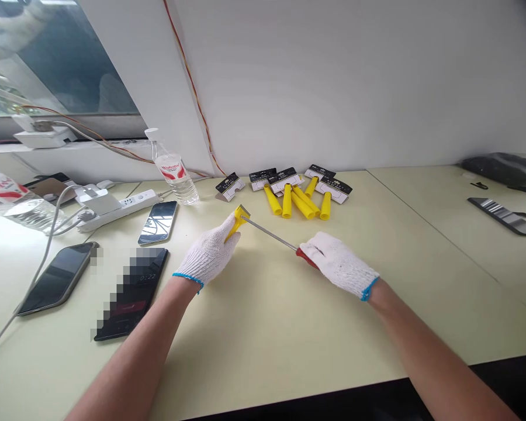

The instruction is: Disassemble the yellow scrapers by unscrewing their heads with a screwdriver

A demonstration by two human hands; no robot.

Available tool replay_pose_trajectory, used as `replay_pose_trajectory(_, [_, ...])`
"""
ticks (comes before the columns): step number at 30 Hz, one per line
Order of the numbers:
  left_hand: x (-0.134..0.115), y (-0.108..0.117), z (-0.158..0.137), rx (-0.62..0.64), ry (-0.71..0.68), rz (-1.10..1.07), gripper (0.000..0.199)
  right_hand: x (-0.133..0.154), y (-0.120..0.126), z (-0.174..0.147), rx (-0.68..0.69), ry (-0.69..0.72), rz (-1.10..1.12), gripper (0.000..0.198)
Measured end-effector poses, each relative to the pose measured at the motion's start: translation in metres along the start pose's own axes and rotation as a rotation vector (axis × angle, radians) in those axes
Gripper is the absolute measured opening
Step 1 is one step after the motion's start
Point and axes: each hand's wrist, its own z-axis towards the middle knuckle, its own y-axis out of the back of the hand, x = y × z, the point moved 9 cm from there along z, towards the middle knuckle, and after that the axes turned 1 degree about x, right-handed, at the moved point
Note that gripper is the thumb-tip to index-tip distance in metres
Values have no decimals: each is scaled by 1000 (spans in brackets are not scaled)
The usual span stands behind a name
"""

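- Up comes the grip: a yellow-handled tool is grasped in the left hand, its metal-edged head poking out beyond the thumb, above the worktop.
- A screwdriver is gripped by its red handle in the right hand; its shaft is pointed across the gap between the hands, right up at the yellow head. Whether a screw is met by the tip cannot be told.
- Both hands are covered by white knit gloves, blue-trimmed at the wrists.
- Beyond the hands, near the wall, yellow tubes are bunched together, and black-and-white cards are spread among them.
- A single loose card is set just beyond the left hand.
- Left of that hand, a silver-edged phone is laid down; closer in, beside the left forearm, a dark phone is seen partly pixelated, with another phone placed farther left.
- A water bottle is stood beyond the left hand, just beside a white power strip.
- Well right of the right hand, a black-and-silver piece is laid near a dark bag.
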Motion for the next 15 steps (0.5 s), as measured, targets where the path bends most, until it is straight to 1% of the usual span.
replay_pose_trajectory(3, [-3, -5, 0, 16, -28, -34, 58, -3, 2, 3, -63, 3, -5, 35])
replay_pose_trajectory(6, [-2, -8, 0, 21, 8, -48, 56, 5, -8, -4, -86, 10, -3, 34])
replay_pose_trajectory(8, [-1, -9, 1, 11, 33, -56, 53, 18, -23, -14, -65, 25, -38, 37])
replay_pose_trajectory(11, [0, -9, 2, 5, 51, -74, 53, 44, -50, -31, 8, 64, -250, 50])
replay_pose_trajectory(13, [1, -9, 2, 13, 62, -77, 52, 57, -61, -38, 40, 97, -360, 46])
replay_pose_trajectory(15, [2, -9, 2, 15, 61, -78, 50, 59, -64, -38, 79, 89, -412, 37])
